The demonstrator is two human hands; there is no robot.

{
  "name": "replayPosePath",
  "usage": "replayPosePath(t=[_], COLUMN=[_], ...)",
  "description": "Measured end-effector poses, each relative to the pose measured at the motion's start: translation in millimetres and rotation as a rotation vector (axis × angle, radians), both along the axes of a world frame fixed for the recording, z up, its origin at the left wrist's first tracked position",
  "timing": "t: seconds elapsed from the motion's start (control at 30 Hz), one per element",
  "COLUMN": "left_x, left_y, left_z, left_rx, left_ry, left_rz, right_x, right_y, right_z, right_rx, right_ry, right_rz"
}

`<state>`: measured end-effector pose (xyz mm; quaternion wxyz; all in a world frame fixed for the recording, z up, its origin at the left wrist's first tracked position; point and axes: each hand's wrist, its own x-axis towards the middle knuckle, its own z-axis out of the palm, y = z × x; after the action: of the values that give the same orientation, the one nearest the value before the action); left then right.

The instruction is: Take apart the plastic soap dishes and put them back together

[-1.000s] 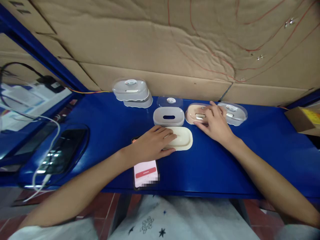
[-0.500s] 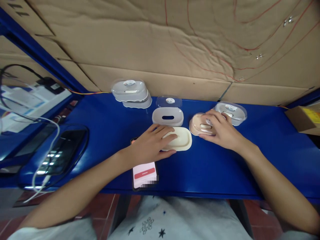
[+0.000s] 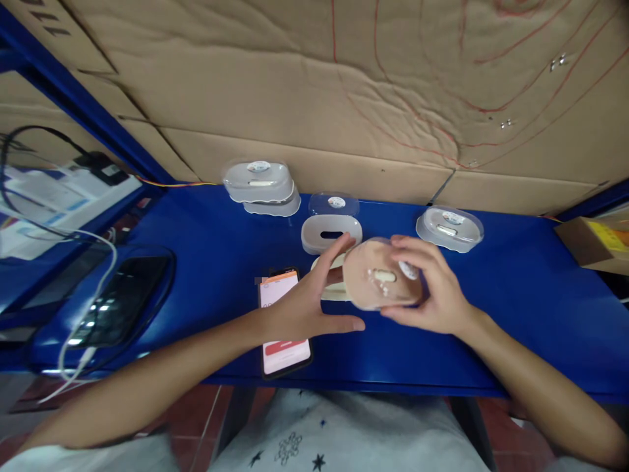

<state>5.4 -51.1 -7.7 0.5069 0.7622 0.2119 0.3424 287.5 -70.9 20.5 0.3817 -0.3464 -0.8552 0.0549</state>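
Peach-coloured, with a clear cover, the oval box (image 3: 373, 292) appears raised above the blue tabletop (image 3: 501, 328), near the middle of its length and in front of the back edge. In the head view, the right hand (image 3: 442, 295) has its thumb and fingers closed around the box's right end. The left hand (image 3: 302, 305) is empty, thumb and fingers spread wide about the opposite end; whether it touches cannot be told. A cream tray (image 3: 335, 292) lies partly hidden behind that hand. Beyond it sits a slotted pale box (image 3: 314, 237), with a clear lid (image 3: 322, 206) by the back edge. Two stacked boxes (image 3: 258, 190) stand toward the back left corner, a lidded box (image 3: 464, 233) along the back edge farther right. A lit phone (image 3: 285, 360) lies at the front edge, partly under the left hand.
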Motion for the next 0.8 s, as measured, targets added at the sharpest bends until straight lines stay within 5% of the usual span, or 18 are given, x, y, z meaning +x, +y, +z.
replayPosePath(t=[0.17, 0.3, 0.47, 0.8], left_x=[-2.7, -7.6, -10.0, -9.1], left_y=[-3.6, -3.8, -2.0, -0.9], left_z=[5.1, 12.9, 15.4, 8.7], left_rx=[-0.012, -0.048, 0.082, 0.189], left_ry=[0.019, 0.015, 0.097, 0.154], left_rz=[0.003, -0.018, -0.019, -0.052], right_x=[-8.4, 8.8, 30.1, 37.1], right_y=[-8.4, 10.9, 36.9, 43.1], right_z=[-5.0, -9.0, -25.9, -39.8], right_rx=[-0.089, -0.12, -0.144, -0.169], right_ry=[0.053, 0.1, -0.179, -0.421], right_rz=[0.121, -0.05, -0.299, -0.282])
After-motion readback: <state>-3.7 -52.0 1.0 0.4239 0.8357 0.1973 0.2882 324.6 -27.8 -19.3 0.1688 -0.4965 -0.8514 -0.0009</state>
